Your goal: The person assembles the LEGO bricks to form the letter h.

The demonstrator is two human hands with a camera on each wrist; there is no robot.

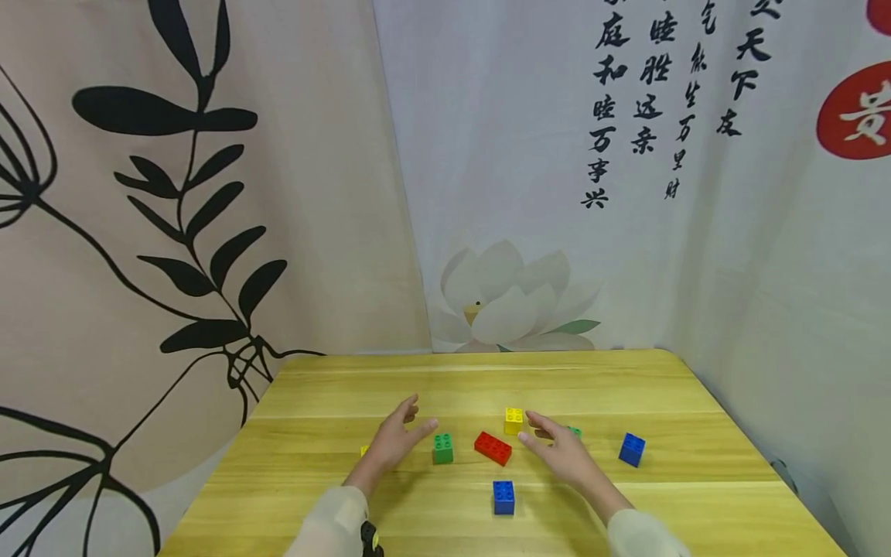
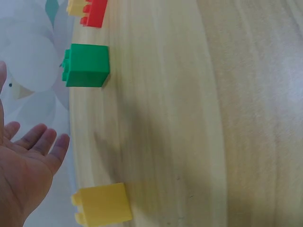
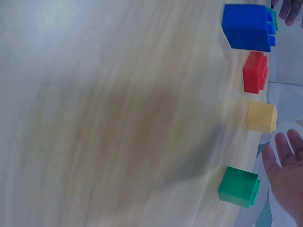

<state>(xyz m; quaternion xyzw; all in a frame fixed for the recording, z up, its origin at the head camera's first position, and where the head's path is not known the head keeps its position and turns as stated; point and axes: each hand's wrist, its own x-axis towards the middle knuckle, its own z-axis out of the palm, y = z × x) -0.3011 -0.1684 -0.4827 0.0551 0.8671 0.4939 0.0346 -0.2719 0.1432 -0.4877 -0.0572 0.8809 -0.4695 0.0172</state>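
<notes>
Yellow, wood-grained tabletop bears the bricks in the head view; those in plain sight sit studs up on flat bases, so none needs steadying. The left hand hovers between a half-hidden yellow brick and a green brick. The right hand hovers beside another yellow brick, partly covering a second green brick. A red brick lies between the hands, a blue brick nearer the person, another blue brick off to the right.

In the left wrist view, the fingers are relaxed and parted, grasping nothing, probably raised to keep off the bricks.

In the right wrist view, the fingers are likewise loose and unladen, near yellow and green, a slightly cupped shape that would suit something brick-sized
</notes>
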